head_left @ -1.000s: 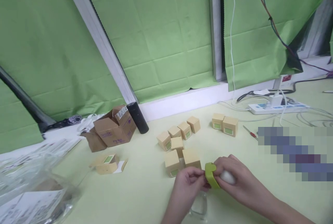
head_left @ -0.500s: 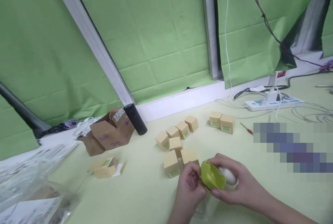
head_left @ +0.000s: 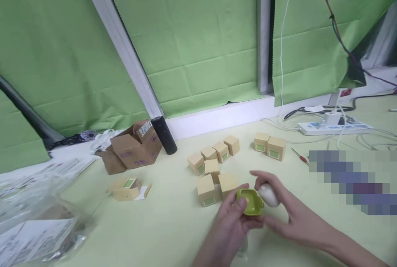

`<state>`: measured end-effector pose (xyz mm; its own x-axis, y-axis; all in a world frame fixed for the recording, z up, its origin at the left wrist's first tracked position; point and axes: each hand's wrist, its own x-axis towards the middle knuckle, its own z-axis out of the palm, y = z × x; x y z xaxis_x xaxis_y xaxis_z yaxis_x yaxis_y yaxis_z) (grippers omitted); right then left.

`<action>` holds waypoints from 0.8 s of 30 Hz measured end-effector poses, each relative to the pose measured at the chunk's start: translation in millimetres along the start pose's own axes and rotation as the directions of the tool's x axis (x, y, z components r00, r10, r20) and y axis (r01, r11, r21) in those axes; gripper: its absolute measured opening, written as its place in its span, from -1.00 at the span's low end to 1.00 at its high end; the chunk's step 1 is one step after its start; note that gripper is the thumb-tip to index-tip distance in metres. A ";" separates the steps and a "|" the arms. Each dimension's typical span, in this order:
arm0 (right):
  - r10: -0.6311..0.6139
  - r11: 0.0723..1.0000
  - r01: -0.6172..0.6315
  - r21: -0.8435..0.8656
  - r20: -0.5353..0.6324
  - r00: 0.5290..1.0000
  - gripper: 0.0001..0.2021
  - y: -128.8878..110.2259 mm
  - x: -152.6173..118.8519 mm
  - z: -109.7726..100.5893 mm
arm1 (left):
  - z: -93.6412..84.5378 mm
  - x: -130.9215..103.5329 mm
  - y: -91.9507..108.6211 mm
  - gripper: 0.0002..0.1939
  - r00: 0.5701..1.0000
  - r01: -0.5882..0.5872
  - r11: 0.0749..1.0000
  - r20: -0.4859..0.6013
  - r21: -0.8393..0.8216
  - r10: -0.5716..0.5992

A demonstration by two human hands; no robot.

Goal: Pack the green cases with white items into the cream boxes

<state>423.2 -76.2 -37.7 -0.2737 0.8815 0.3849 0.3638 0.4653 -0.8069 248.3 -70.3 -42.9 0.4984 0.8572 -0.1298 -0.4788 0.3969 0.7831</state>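
My left hand (head_left: 231, 221) holds a small yellow-green cup-like piece (head_left: 253, 202), its thumb over the rim and its fingers beneath. Just to the right, a smooth white rounded object (head_left: 268, 195) rests against my right hand (head_left: 288, 209), whose forefinger and thumb are spread around it. The right fingertips are near the green piece's right edge. A clear item (head_left: 242, 249) shows partly below my left hand. Beyond the hands stand several small tan boxes (head_left: 206, 191) with green labels.
An opened tan box (head_left: 125, 189) lies at left, in front of a brown carton (head_left: 136, 151) and a black cylinder (head_left: 164, 135). Plastic bags (head_left: 40, 234) fill the lower left. A red-handled tool (head_left: 302, 158) and power strip (head_left: 335, 128) are at right.
My left hand has turned and now has the green piece, with its thumb inside the rim. My right hand has opened away from that piece, and the white object shows more fully. The view has shifted.
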 end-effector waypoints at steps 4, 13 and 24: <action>0.038 0.997 -0.029 0.073 -0.131 0.991 -0.80 9.9 0.7 -3.1 | 2.6 -1.7 0.6 -0.55 0.999 0.004 0.996 -0.040 -0.094 -0.008; -0.287 0.954 0.295 -0.054 0.120 0.950 -0.58 1.7 -5.7 10.0 | 2.0 6.4 -16.5 -0.60 0.985 0.170 0.967 0.065 -0.188 -0.161; -0.320 0.917 0.345 -0.201 0.149 0.936 -0.53 2.3 -6.0 16.3 | 5.0 5.1 -13.8 -0.76 0.980 0.195 0.947 0.095 -0.255 -0.176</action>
<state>411.1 -81.7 -49.1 -0.5048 0.6641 0.5516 0.4177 0.7470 -0.5172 261.1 -73.0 -51.3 0.6410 0.7390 -0.2076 -0.5407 0.6267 0.5612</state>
